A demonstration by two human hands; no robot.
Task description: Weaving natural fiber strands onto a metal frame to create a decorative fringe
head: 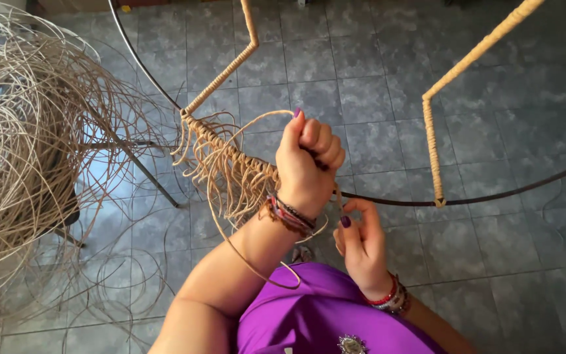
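My left hand [308, 160] is closed in a fist around the metal ring [492, 195] of a frame, thumb up, gripping at the spot where the cane wrapping [230, 147] ends; a thin cane strand [257, 121] arcs from the thumb tip out to the left and loops back down past my forearm. My right hand [360, 246] sits just below and to the right of the left, partly curled, with thumb and forefinger pinched on a short stretch of the same strand that runs up to the ring; the remaining fingers are loosely bent and hold nothing that I can see. To the left of my left hand, the wrapped part of the ring carries a fringe of loose cane ends [214, 177] hanging downward. Above that, a wrapped bar [230, 65] rises from the ring and bends at an angle. To the right of both hands, the ring runs bare and dark, and a second wrapped bar [432, 141] meets it well apart from my fingers, then bends upward toward the top right. Far to the left of my hands, a large tangle of loose cane [21, 151] rests over a dark stand [139, 160], with stray strands spilling onto the grey tiled floor [525, 262]. Bracelets circle both wrists, and a purple shirt [309, 314] shows below my hands.
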